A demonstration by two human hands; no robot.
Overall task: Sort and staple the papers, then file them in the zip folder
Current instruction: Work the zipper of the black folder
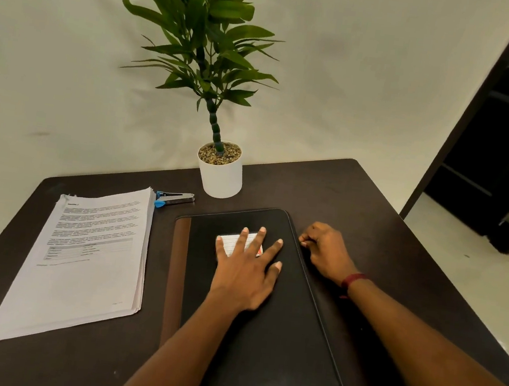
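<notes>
A black zip folder (264, 346) with a brown strip along its left side lies closed on the dark table. My left hand (246, 268) presses flat on its cover, fingers spread over a white lined label (231, 241). My right hand (324, 251) sits at the folder's upper right edge, its fingers curled and pinching something small there, likely the zip pull; the pull itself is hidden. A thick stack of printed papers (80, 265) lies to the left of the folder. A silver stapler (173, 199) with blue parts lies just behind the stack.
A potted plant in a white pot (221, 176) stands at the back of the dark table (356, 204), close to the folder's far edge. The wall runs behind the table. An open dark doorway (506, 142) is at the right.
</notes>
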